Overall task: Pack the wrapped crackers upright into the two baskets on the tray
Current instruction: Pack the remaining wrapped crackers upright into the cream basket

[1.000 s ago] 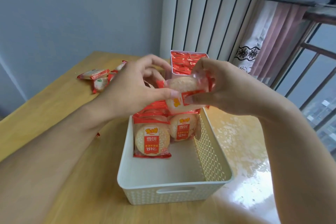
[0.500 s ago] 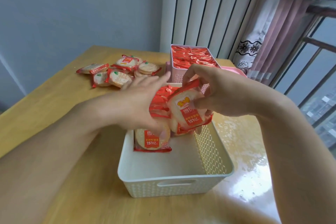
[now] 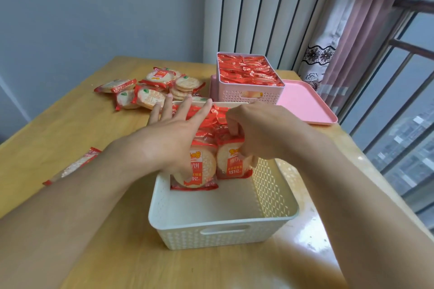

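- White basket (image 3: pixel 223 230) near centre on the wooden counter (image 3: pixel 58 129), long axis running near to far; far half packed with wrapped crackers, near half bare floor.
- Two front crackers upright on edge, printed faces toward the camera: left front cracker (image 3: pixel 199 169) and right front cracker (image 3: pixel 231 162), side by side across the basket's width, tops up.
- More red-wrapped packs (image 3: pixel 211 117) stacked on edge behind them, running to the far wall of the basket.
- Left hand (image 3: pixel 173 138) flat with fingers straight and spread, pointing far, laid over the tops of the left-side packs; grip open, holding nothing.
- Right hand (image 3: pixel 256 131) with fingers curled down, pinching the top edge of the right front cracker; grip closed on that pack.
- Pink basket (image 3: pixel 249 95) far and right of centre, standing on the left part of a pink tray (image 3: pixel 305 105), filled to the rim with red packs on edge.
- Loose pile of crackers (image 3: pixel 150 89) lying flat on the counter, far left of the white basket.
- Single pack (image 3: pixel 75 164) lying flat at the left, partly hidden by the left forearm, long axis slanting far-right.
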A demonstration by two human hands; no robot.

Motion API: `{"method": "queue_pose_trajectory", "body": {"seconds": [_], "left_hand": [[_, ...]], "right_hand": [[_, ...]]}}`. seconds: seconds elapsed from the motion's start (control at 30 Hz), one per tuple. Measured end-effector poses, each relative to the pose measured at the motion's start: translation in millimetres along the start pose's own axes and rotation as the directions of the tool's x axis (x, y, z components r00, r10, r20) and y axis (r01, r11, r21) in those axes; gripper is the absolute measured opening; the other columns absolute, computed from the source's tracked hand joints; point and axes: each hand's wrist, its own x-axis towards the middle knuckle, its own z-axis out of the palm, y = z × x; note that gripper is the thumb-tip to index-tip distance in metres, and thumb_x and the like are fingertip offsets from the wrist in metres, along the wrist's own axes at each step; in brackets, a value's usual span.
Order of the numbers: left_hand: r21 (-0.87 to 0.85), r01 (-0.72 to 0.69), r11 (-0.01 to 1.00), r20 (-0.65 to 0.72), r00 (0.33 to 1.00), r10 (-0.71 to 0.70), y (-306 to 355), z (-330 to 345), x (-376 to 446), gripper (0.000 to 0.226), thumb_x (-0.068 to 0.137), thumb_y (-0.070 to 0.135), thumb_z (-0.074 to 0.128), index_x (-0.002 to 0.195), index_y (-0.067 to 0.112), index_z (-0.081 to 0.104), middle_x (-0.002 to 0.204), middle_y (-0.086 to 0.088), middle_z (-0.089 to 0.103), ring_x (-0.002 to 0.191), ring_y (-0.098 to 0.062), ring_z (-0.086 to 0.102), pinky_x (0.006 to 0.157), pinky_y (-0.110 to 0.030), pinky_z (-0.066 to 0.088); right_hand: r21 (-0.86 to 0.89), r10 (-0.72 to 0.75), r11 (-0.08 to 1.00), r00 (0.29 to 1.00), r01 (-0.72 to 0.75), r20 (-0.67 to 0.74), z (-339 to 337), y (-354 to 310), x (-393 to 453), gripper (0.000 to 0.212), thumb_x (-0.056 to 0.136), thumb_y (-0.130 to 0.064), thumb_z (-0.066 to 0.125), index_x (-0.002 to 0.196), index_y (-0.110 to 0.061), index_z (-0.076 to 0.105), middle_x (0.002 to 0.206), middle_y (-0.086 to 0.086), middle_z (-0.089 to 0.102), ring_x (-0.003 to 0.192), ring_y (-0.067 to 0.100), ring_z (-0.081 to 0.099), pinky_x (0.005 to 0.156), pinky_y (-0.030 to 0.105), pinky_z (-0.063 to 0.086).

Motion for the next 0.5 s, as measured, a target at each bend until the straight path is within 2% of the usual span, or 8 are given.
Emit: {"method": "queue_pose_trajectory", "body": {"seconds": [0.17, 0.27, 0.33, 0.43, 0.5], "left_hand": [[0.014, 0.0, 1.0, -0.051, 0.999, 0.001, -1, 0, -2, 0.148, 0.065, 0.031, 0.089, 0.148, 0.046, -0.032, 0.167, 0.006, -0.024, 0.155, -0.031, -0.018, 0.126, -0.047, 0.003], [0.029, 0.005, 1.0, -0.095, 0.996, -0.002, 1, 3, -1, 0.144, 0.066, 0.023, 0.084, 0.15, 0.045, -0.03, 0.168, 0.004, -0.02, 0.155, -0.033, -0.014, 0.126, -0.047, 0.007], [0.019, 0.005, 1.0, -0.1, 0.995, -0.004, 2, 4, -1, 0.139, 0.068, 0.018, 0.079, 0.151, 0.044, -0.029, 0.168, 0.003, -0.021, 0.155, -0.034, -0.015, 0.125, -0.047, 0.008], [-0.001, 0.001, 1.0, -0.066, 0.998, -0.002, 3, 4, 0, 0.138, 0.071, 0.017, 0.08, 0.151, 0.045, -0.028, 0.167, 0.004, -0.024, 0.154, -0.034, -0.019, 0.125, -0.047, 0.005], [-0.047, -0.011, 0.999, -0.017, 1.0, 0.01, 1, 2, -2, 0.141, 0.071, 0.026, 0.085, 0.151, 0.046, -0.029, 0.166, 0.004, -0.026, 0.153, -0.033, -0.022, 0.124, -0.049, 0.003]], "right_hand": [[-0.069, -0.011, 0.998, 1.0, 0.009, -0.026, 4, -1, 0, 0.036, 0.075, -0.024, 0.081, 0.097, -0.024, 0.053, 0.094, -0.003, 0.061, 0.08, 0.023, 0.048, 0.059, 0.033, 0.036], [-0.045, -0.013, 0.999, 1.0, 0.013, -0.004, 3, -5, -2, 0.051, 0.069, -0.047, 0.085, 0.096, -0.022, 0.049, 0.092, -0.005, 0.057, 0.08, 0.022, 0.049, 0.057, 0.033, 0.033], [-0.043, 0.017, 0.999, 0.999, -0.018, -0.034, 4, -8, -2, 0.054, 0.068, -0.052, 0.084, 0.094, -0.023, 0.047, 0.091, -0.005, 0.058, 0.08, 0.022, 0.049, 0.054, 0.031, 0.031], [-0.035, 0.07, 0.997, 0.997, -0.072, -0.043, 6, -10, 0, 0.052, 0.07, -0.052, 0.083, 0.092, -0.024, 0.044, 0.091, -0.005, 0.055, 0.08, 0.021, 0.048, 0.061, 0.032, 0.035], [-0.049, 0.073, 0.996, 0.997, -0.075, -0.041, 7, -11, 0, 0.052, 0.071, -0.053, 0.082, 0.093, -0.025, 0.044, 0.095, -0.005, 0.057, 0.081, 0.021, 0.047, 0.064, 0.032, 0.034]]}}
